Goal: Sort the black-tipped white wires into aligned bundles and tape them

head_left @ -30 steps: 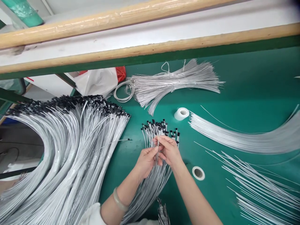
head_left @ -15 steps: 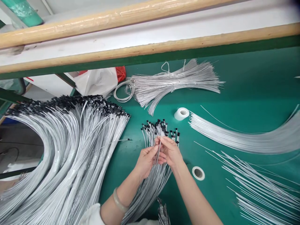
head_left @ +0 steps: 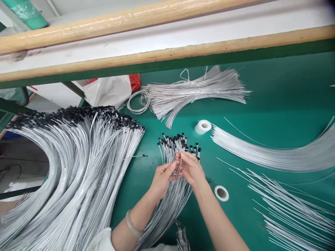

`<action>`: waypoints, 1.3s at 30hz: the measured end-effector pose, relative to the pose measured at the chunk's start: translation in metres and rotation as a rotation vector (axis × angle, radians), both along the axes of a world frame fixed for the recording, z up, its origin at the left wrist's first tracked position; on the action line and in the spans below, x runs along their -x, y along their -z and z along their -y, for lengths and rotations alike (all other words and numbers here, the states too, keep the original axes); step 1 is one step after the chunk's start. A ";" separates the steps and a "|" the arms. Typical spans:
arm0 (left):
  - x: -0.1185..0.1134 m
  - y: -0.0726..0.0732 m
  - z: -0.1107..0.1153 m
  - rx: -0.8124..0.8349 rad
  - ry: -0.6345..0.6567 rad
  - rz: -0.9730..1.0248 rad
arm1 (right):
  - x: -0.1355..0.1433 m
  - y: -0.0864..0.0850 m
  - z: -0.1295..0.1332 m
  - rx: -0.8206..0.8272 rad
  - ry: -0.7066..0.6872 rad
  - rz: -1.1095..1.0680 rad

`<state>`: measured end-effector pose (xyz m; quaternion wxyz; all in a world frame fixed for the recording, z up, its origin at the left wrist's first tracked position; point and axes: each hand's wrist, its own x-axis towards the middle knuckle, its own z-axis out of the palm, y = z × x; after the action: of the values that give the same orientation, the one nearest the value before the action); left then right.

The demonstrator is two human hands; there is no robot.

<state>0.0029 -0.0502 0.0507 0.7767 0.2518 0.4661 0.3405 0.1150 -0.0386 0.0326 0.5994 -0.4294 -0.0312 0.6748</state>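
Note:
Grey cables with black end connectors form a small bundle (head_left: 174, 200) in the middle of the green table, running down toward my body. Over its upper part, just below the connectors, my left hand (head_left: 165, 176) pinches a thin grey cable between thumb and fingers. My right hand (head_left: 191, 168) is beside it, its thumb and index finger closed on a thin grey cable a little higher up. The fingertips of both hands nearly meet and partly hide the cables between them.
A large pile of grey cables with black connectors (head_left: 86, 167) fills the left side. Behind lies a tied bundle of wires (head_left: 199, 89). A white roll (head_left: 202, 127) and another roll (head_left: 221, 193) stand right of my hands, near loose wires (head_left: 274, 153). A shelf edge (head_left: 170, 55) crosses above.
My right hand's fingertips have shifted slightly to the right with the cable. My left hand has moved very little.

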 end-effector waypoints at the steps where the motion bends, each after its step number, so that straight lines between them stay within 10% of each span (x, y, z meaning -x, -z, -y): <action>1: 0.000 0.000 0.000 -0.005 0.002 -0.004 | -0.001 0.000 0.000 -0.008 -0.011 -0.016; 11: 0.005 0.001 0.000 -0.029 0.016 -0.100 | -0.001 0.002 -0.003 -0.015 0.067 0.057; 18: 0.008 0.001 -0.001 -0.010 -0.056 -0.119 | -0.013 0.044 0.003 0.012 0.022 1.367; 22: 0.008 0.001 0.000 -0.005 -0.067 -0.097 | -0.012 0.042 0.009 -0.074 -0.012 1.721; 26: 0.004 0.002 0.001 -0.008 -0.058 -0.073 | -0.003 0.010 0.008 -0.174 0.038 1.587; 31: -0.001 0.001 0.002 -0.070 -0.046 -0.031 | 0.008 -0.025 0.005 -0.319 -0.298 1.139; 39: -0.001 0.002 0.005 -0.050 0.011 -0.042 | 0.007 -0.021 0.009 -0.251 -0.242 1.002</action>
<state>0.0036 -0.0548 0.0489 0.7620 0.2810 0.4723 0.3425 0.1078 -0.0475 0.0539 0.4756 -0.6175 -0.4439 0.4422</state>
